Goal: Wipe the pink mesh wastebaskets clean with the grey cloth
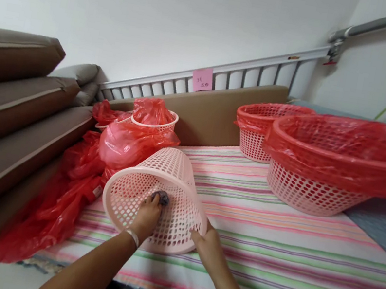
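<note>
While the pale pink perforated plastic basket lies tipped on its side on the striped bedsheet, the left hand reaches inside – fingers pinching a small dark cloth – and the right hand steadies the rim with fingers curled, so wiping the interior seems in hand – next, a turn of the basket.

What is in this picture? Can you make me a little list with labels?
Place: a bed with a striped sheet, a rail behind it
Left hand: inside the tipped pink basket, holding a small dark cloth
Right hand: gripping the basket's rim
Basket: lying on its side, mouth facing the camera, no bag in it
Other baskets: two at right lined with red bags, one behind
Loose red bags: piled at left
Pink note: stuck on the rail
</note>
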Demonstrator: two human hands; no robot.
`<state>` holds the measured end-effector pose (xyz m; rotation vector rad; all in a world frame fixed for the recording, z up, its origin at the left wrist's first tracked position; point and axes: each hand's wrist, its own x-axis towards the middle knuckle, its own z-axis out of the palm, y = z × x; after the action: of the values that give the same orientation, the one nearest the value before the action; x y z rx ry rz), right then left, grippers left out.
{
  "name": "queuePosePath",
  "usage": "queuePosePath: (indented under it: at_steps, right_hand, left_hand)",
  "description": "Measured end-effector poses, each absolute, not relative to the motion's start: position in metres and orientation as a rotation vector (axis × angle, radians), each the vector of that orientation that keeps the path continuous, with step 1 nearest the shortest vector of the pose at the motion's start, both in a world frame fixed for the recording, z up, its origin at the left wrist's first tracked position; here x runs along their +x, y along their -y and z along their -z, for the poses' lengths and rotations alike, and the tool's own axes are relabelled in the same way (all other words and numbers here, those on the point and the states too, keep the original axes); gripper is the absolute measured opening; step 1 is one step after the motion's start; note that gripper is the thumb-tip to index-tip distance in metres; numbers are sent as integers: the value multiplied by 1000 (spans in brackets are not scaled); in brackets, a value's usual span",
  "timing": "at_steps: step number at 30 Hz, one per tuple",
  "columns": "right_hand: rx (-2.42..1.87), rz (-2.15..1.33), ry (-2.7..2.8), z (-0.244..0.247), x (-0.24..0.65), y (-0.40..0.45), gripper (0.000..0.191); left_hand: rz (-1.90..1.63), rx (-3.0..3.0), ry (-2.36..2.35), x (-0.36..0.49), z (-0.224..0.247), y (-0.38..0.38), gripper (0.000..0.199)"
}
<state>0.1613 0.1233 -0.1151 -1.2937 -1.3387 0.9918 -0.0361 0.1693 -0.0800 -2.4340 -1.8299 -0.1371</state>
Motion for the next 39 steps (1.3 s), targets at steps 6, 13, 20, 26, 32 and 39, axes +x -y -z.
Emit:
queuePosePath:
  at_steps: [6, 13, 20, 26, 32, 39]
  right_hand:
    - [-1441, -830, 1352, 94, 159, -118, 53]
    - [-1401, -1097, 1230, 134, 110, -116, 42]
    - [-1301, -1139, 1103, 147, 100, -119, 30]
    - [-1262, -1117, 1152, 133, 120, -117, 39]
    - [-1283, -992, 1276, 105, 147, -114, 55]
    - [-1514, -764, 1441, 83, 155, -100, 60]
  left_hand:
    - [116, -2283, 1873, -40, 91, -184, 30]
    - [340, -2292, 1974, -41, 99, -189, 40]
    - [507, -2482, 1882, 3, 103, -157, 54]
    - [330, -2636, 1696, -10, 98, -130, 32]
    - [135, -2538, 1697, -46, 96, -133, 26]
    - [270, -2324, 1888, -40, 100, -154, 37]
